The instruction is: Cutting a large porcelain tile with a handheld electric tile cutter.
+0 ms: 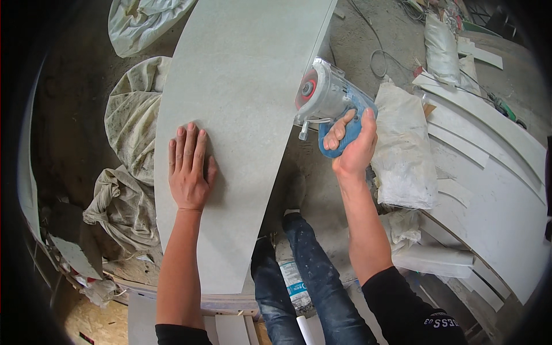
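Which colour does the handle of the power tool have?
The handle is blue; it shows best in the head view.

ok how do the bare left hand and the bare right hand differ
The bare left hand lies flat on the broad pale grey slab; the bare right hand grips the blue-handled grey power tool. The left hand's fingers are straight, while the right hand's are curled. Both hands are ungloved, below dark sleeves.
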### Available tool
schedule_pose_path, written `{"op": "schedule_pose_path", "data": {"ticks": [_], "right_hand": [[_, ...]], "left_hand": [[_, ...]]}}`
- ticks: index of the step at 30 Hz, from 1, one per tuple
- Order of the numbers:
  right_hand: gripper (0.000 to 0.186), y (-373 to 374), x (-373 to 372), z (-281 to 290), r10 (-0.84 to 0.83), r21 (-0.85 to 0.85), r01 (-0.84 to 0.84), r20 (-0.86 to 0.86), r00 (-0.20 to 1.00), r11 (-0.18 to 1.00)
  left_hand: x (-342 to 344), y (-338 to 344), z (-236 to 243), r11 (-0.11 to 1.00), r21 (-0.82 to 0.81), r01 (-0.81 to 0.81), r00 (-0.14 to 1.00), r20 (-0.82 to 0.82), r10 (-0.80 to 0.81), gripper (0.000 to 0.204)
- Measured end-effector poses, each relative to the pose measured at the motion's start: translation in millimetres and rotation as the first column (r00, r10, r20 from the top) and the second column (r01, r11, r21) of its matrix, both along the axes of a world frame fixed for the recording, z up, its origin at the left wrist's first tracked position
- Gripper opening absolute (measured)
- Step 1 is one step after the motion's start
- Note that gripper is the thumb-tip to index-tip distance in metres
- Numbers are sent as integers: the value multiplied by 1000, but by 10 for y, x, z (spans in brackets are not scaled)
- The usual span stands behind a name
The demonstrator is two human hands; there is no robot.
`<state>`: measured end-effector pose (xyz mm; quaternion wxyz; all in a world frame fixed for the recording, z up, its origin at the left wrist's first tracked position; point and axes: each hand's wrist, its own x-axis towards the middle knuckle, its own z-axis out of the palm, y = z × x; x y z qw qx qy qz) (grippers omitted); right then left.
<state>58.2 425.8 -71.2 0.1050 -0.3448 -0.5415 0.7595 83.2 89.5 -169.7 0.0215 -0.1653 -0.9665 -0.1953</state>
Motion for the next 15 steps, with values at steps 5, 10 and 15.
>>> {"op": "schedule_pose_path", "data": {"ticks": [5,10,15], "right_hand": [[50,-16,34,-7,0,-13,0,2,1000,1000],[49,-5,46,0,5,-12,-5,1,1000,1000],[50,-10,78,1,-7,-20,7,15,1000,1000]], "left_hand": [[10,-18,-2,1000,3,3,1000,-2,-3,64],[-1,-6,-6,1000,12,2,1000,-5,-2,64],[13,-4,-21,1000,4,6,1000,-10,-6,65]]}}
